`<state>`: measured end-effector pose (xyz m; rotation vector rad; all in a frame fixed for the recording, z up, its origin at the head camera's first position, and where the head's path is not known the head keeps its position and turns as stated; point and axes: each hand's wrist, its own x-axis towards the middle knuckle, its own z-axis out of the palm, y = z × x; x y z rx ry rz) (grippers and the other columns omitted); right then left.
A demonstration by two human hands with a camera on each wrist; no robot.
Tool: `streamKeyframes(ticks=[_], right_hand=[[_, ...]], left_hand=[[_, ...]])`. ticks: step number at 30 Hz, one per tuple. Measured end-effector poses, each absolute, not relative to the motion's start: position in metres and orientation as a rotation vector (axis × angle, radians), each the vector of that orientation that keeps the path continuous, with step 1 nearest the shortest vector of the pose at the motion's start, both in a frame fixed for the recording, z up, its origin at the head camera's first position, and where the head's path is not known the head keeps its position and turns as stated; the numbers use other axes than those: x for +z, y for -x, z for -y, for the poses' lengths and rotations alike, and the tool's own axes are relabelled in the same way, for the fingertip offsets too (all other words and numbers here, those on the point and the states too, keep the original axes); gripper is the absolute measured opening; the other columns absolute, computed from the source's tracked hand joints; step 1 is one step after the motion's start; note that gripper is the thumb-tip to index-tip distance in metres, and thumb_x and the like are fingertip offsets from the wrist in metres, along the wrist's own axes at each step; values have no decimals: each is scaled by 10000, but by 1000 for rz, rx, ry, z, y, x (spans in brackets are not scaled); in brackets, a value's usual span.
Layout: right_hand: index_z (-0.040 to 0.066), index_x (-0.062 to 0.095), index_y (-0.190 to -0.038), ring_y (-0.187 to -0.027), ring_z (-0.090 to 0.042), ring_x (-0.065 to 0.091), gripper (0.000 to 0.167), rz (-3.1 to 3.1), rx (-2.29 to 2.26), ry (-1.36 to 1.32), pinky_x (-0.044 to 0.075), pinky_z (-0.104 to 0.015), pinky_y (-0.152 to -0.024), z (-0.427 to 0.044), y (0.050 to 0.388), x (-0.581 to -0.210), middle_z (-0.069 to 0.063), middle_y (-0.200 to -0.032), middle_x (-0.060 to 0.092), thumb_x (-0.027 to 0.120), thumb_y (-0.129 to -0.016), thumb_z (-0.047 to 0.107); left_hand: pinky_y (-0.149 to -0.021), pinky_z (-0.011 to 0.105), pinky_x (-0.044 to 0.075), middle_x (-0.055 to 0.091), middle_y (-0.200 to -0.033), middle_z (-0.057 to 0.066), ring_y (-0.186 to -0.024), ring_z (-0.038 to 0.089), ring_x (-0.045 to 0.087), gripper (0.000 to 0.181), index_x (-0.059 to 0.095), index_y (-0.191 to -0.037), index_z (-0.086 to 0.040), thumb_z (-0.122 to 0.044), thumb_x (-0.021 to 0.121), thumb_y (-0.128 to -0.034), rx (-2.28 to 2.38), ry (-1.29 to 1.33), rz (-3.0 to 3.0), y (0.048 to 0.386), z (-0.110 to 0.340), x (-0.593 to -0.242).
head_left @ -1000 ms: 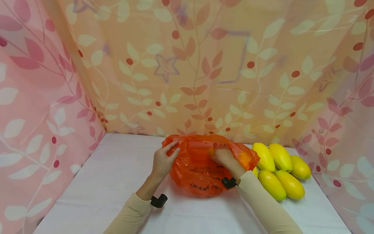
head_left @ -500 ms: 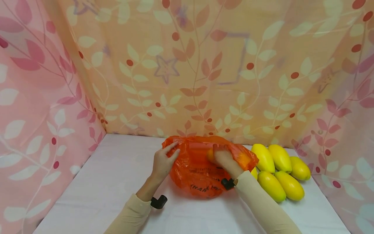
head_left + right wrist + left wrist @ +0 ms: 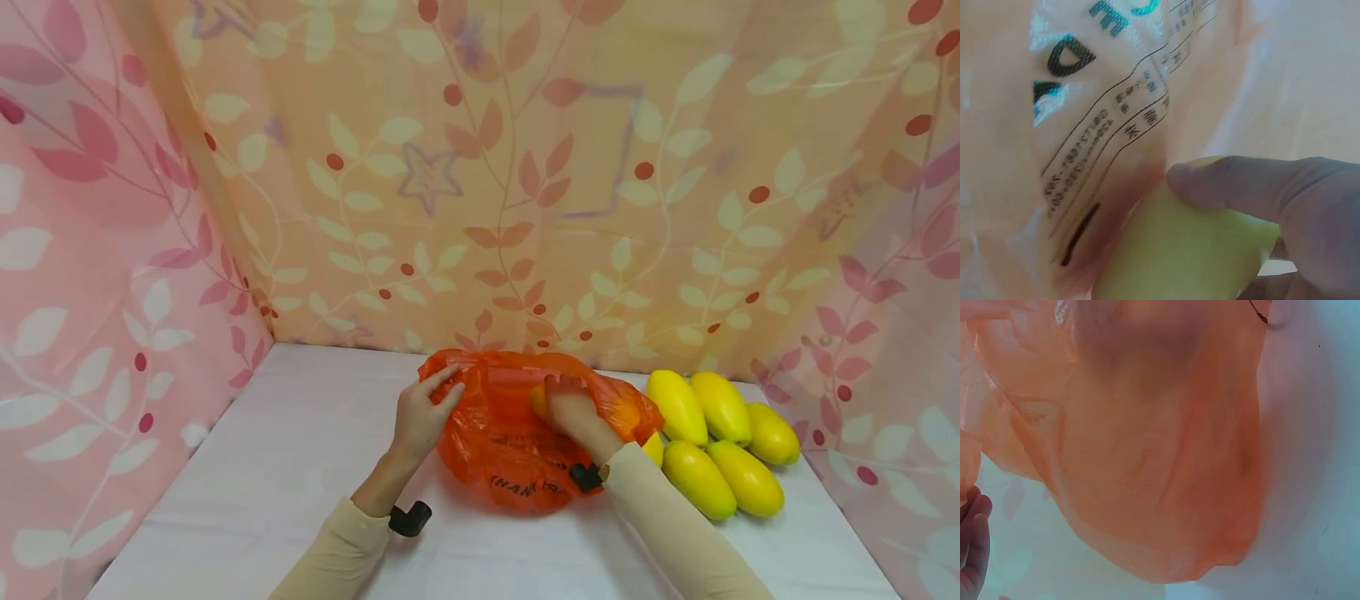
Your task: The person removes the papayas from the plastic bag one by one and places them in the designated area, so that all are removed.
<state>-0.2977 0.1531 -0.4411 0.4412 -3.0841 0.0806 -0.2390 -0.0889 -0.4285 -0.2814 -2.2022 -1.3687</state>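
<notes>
An orange-red plastic bag with dark lettering stands on the table, its mouth spread. My left hand holds the bag's rim on the left; in the left wrist view its fingertips are at the edge of the plastic. Inside the mouth, my right hand grips a yellow-green mango, thumb across its top. Most of that mango is hidden by the hand in the head view, where only a bit of it shows. The bag's bottom and anything lying there are not clearly visible.
Several yellow mangoes lie in a cluster right of the bag, one partly behind the bag and right sleeve. The table has a white cover. Patterned cloth walls enclose the back and both sides.
My right hand has shifted slightly left and down inside the bag, with the mango in it. My left hand stays at the rim.
</notes>
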Motion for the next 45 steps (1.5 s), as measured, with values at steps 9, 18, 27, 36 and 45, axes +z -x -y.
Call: streamKeyframes(ticks=[9,18,27,36,45], right_hand=[[21,532,-1146,-881,-352,555,459,2962,107,-532,500,-491,-812,-147,279,-422,-183,-979,582,753,-818,254],[48,515,-1213,-984,-318,535,643,2922,325,-628,497,-470,-886,-145,253,-399,-159,-1081,562,870,-712,237],[73,478,-1363,-1031,-286,549,761,2941,562,-576,524,-456,-873,-150,243,-383,-145,-1193,549,848,-728,272],[96,472,-1378,-997,-267,557,768,2901,708,-578,535,-435,-811,-156,237,-372,-118,-1204,561,835,-745,331],[135,466,-1378,-1015,-252,566,750,2864,842,-575,547,-424,-814,-160,234,-367,-93,-1264,545,813,-766,395]], left_hand=[[-472,187,349,726,-1041,169,-554,80,390,332,709,-1192,-84,-148,730,-867,-1379,269,2201,239,89,-427],[-467,190,329,732,-1037,161,-552,78,369,329,712,-1188,-85,-146,733,-865,-1363,279,2196,239,90,-427],[-474,182,351,729,-1050,162,-564,94,404,332,709,-1193,-86,-155,730,-869,-1358,281,2196,239,91,-427],[-482,179,374,727,-1021,170,-572,78,430,330,710,-1191,-88,-153,730,-868,-1366,275,2199,237,92,-426],[-409,206,279,581,-651,84,-423,18,253,330,710,-1194,-99,-153,728,-869,-1346,280,2199,238,94,-425]])
